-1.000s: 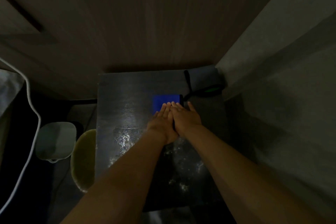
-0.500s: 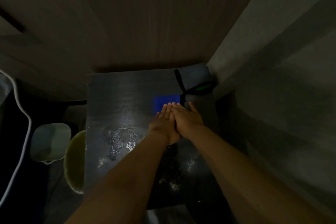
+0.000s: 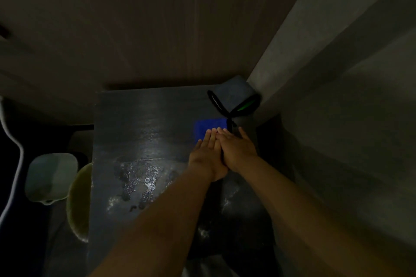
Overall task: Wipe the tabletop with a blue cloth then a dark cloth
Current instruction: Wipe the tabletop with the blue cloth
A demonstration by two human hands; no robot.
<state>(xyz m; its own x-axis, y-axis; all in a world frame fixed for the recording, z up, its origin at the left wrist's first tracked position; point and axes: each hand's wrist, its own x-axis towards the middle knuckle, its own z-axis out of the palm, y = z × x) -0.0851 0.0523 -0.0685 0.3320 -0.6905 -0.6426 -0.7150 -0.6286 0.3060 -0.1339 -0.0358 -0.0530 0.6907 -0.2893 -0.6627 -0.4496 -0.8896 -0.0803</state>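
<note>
Neither grip is closed: the left hand (image 3: 208, 155) and the right hand (image 3: 237, 149) both lie flat, fingers straight and together, palms down, pressed side by side so that their inner edges touch. Both rest on the near part of the blue cloth (image 3: 208, 126), whose far edge shows as a bright rectangle just beyond the fingertips; the rest of it is hidden under the 2 hands, so its full outline cannot be told. The cloth lies on the dark table (image 3: 139, 123), toward its far right quarter. Bare forearms reach in from the bottom of the view. Pale, shiny smears (image 3: 144, 180) mark the table's middle and near part, left of the left wrist. At the far right corner of the table, against the wall, sits a dim greyish bundle (image 3: 234, 92) with a black loop (image 3: 215, 100) and a black piece carrying a green stripe (image 3: 246, 104) on it; the light is too low to say what these are, or whether the bundle is the dark cloth. Left of the table, lower down, are a pale rounded container (image 3: 50, 175) and a yellowish rounded object (image 3: 80, 200), with a white cord (image 3: 16, 148) curving past them.
</note>
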